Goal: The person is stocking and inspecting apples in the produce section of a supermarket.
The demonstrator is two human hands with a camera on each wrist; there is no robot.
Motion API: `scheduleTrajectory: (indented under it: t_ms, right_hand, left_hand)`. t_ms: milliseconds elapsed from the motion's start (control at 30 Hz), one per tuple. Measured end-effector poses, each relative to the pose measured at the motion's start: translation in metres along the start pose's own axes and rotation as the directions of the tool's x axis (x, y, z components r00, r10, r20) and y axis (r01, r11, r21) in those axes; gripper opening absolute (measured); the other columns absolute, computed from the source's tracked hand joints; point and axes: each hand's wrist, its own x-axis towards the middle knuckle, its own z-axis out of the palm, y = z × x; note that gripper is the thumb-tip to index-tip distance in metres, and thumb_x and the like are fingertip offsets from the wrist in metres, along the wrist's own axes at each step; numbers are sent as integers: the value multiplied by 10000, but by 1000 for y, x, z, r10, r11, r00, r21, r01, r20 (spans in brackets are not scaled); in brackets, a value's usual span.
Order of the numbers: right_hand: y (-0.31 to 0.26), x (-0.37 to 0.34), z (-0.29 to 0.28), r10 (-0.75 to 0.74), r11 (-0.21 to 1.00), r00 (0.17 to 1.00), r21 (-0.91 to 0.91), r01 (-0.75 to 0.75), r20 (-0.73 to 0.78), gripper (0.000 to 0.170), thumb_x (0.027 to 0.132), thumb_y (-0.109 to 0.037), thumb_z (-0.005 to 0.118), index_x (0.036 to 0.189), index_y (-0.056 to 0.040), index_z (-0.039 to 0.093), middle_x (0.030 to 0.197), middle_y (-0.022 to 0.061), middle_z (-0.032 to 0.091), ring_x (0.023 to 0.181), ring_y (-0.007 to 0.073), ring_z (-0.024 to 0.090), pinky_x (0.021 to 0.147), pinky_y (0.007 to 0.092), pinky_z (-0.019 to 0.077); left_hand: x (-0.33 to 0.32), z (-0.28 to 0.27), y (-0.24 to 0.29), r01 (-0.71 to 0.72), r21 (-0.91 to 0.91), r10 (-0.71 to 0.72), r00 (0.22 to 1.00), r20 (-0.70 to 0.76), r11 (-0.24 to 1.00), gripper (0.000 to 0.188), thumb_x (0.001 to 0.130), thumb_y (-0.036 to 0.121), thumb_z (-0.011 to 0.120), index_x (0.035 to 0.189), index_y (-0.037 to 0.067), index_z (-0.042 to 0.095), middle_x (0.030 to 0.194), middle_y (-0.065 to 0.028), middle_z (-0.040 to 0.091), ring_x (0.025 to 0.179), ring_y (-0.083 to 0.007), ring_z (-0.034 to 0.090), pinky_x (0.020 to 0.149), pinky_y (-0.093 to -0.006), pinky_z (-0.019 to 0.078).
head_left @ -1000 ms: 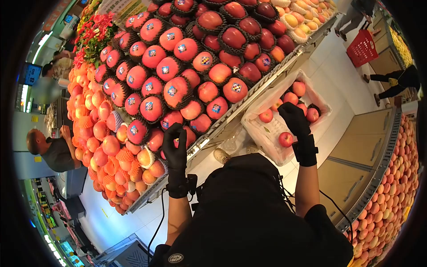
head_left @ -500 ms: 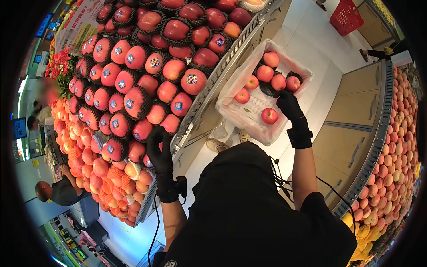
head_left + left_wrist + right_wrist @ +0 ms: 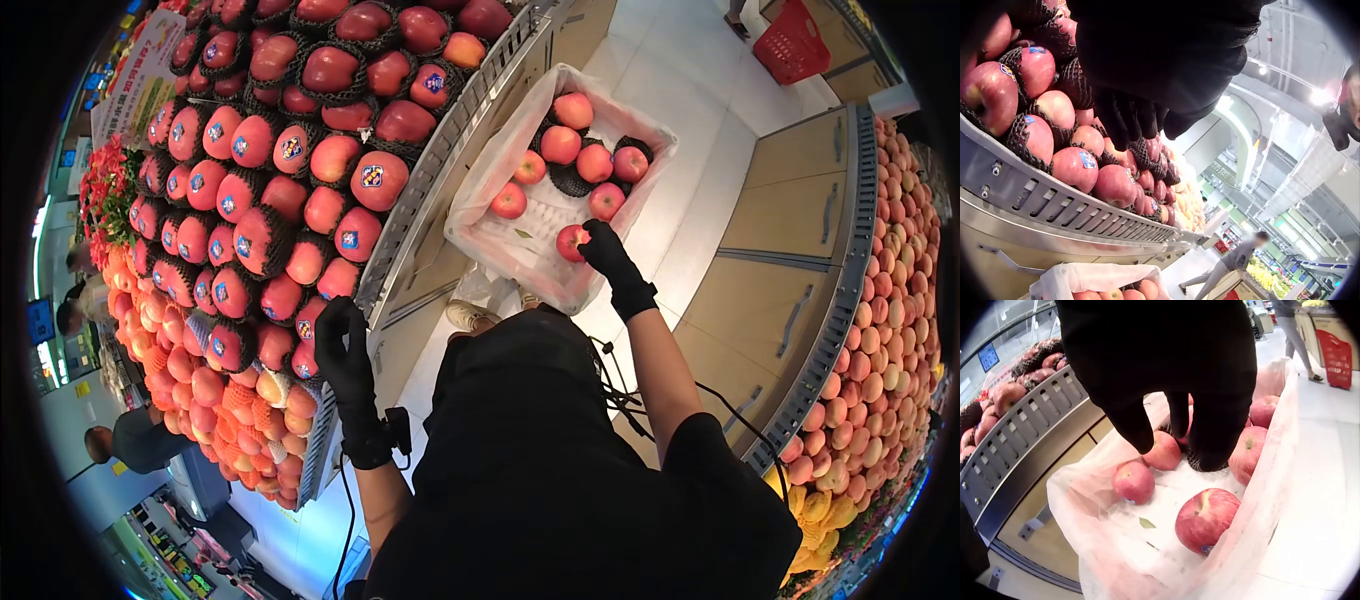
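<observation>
My right hand (image 3: 609, 256), in a black glove, is over the near right side of a plastic-lined crate (image 3: 470, 212) on the floor. Its fingertips overlap the nearest red apple (image 3: 570, 243) in the head view. From the right wrist, the fingers (image 3: 1213, 434) point down and apart with no apple between them, and that apple (image 3: 1205, 519) lies below them. Another apple (image 3: 606, 201) rests by the crate's right wall. My left hand (image 3: 345, 352), also gloved, hangs loosely curled beside the apple display (image 3: 325, 210), holding nothing.
A slotted metal edge (image 3: 428, 165) borders the stacked apples, many in black foam nets. Opposite, a cabinet (image 3: 765, 270) carries a slope of peach-coloured fruit (image 3: 855, 350). A red shopping basket (image 3: 792, 42) stands further off. Cables (image 3: 622, 390) hang beside my body.
The head view has swung round. My right hand has drawn back across the crate toward the nearest apple. An apple it hid now shows by the right wall. The left hand keeps its loose curl.
</observation>
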Motion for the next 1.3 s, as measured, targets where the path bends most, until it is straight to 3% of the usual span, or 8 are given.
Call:
scheduleTrajectory:
  t_ms: [267, 400, 533, 800, 933, 1033, 1133, 1300]
  right_hand:
    - [11, 11, 39, 86, 925, 990, -378, -39, 107, 593, 694, -178, 735, 1219, -56, 487, 1136, 232, 526, 905, 434, 602, 748, 510, 531]
    - [13, 13, 54, 187, 826, 959, -562, -36, 214, 703, 676, -185, 731, 1302, -85, 427, 1197, 211, 490, 931, 429, 601, 737, 515, 532]
    - [26, 15, 75, 277, 787, 956, -594, -168, 97, 725, 692, -193, 705, 1345, -92, 405, 1189, 216, 493, 969, 447, 593, 745, 504, 529]
    - [8, 22, 71, 325, 748, 940, -636, -191, 100, 612, 643, -184, 768, 1165, -77, 466, 1108, 190, 533, 951, 396, 619, 755, 485, 545]
    - [2, 26, 64, 366, 801, 921, -549, -238, 134, 832, 525, -280, 849, 1215, -69, 435, 1129, 209, 515, 959, 428, 615, 796, 493, 543]
    - [-9, 34, 62, 378, 856, 922, -413, -311, 89, 818, 524, -310, 849, 1201, -57, 466, 1149, 223, 545, 1010, 432, 604, 823, 491, 536]
    - [17, 57, 72, 339, 940, 926, -91, -328, 166, 899, 489, -361, 860, 1227, -46, 455, 1199, 220, 532, 1029, 396, 600, 861, 447, 526]
    - [-37, 79, 29, 65, 878, 970, 449, -167, 233, 800, 577, -300, 849, 1238, -26, 491, 1209, 146, 560, 1119, 207, 558, 933, 371, 477]
  left_hand:
    - [-5, 2, 2, -76, 56, 78, 997, -23, 996, 276, 924, 63, 605, 1189, -6, 563, 1069, -65, 620, 939, -138, 591, 794, -264, 494]
    - [-14, 5, 15, 16, 20, -15, 997, -78, 1000, 275, 896, 19, 615, 1167, -7, 576, 998, -50, 622, 894, -130, 581, 839, -275, 472]
    - [-23, -4, 10, 31, 53, -25, 993, -114, 998, 273, 895, 15, 613, 1165, -10, 576, 994, -52, 625, 899, -127, 584, 842, -273, 473]
    - [-36, -13, 2, 69, 31, -63, 983, -171, 997, 314, 876, 6, 634, 1183, -14, 574, 1032, -66, 638, 934, -135, 598, 872, -288, 472]
    - [-38, -15, -6, 54, 20, -50, 983, -178, 998, 325, 871, 5, 642, 1188, -11, 572, 1037, -66, 640, 939, -136, 599, 875, -289, 471]
    - [-36, -13, -3, 40, -4, -40, 982, -186, 999, 314, 869, 5, 645, 1176, -5, 577, 1028, -62, 639, 929, -134, 598, 865, -285, 473]
    - [-31, -8, 1, 15, -29, -20, 986, -164, 999, 295, 867, 5, 649, 1154, 2, 583, 1012, -57, 635, 910, -129, 596, 844, -281, 477]
    - [-23, 5, 8, -47, -25, 43, 990, -136, 999, 286, 857, -4, 659, 1134, 11, 589, 993, -53, 628, 886, -125, 596, 817, -280, 483]
